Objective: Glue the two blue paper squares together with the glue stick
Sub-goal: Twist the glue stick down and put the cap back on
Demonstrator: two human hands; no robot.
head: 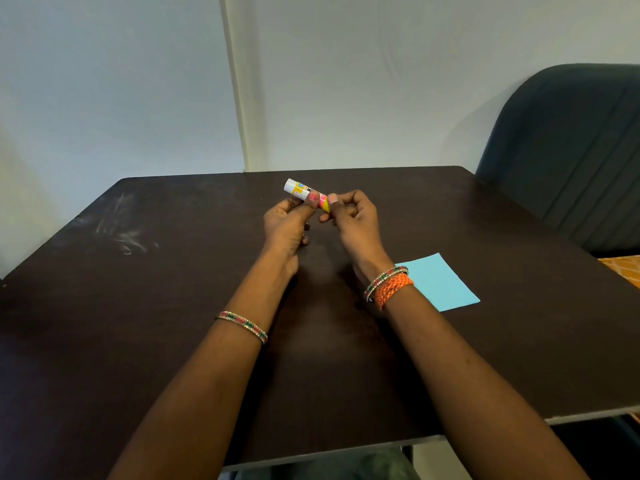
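A white and yellow glue stick [300, 190] is held above the middle of the dark table, tilted with its white cap end up and to the left. My left hand [289, 223] grips its body between thumb and fingers. My right hand [351, 216] pinches its lower yellow end with thumb and forefinger. Light blue paper [440, 284] lies flat on the table to the right, partly behind my right wrist. Only one blue sheet outline shows; whether a second one lies under it I cannot tell.
The dark brown table [138, 306] has pale scuff marks [119, 233] at the left. A dark padded chair back [568, 147] stands at the far right. Walls close off the back. The table's near edge [485, 429] runs across the bottom right.
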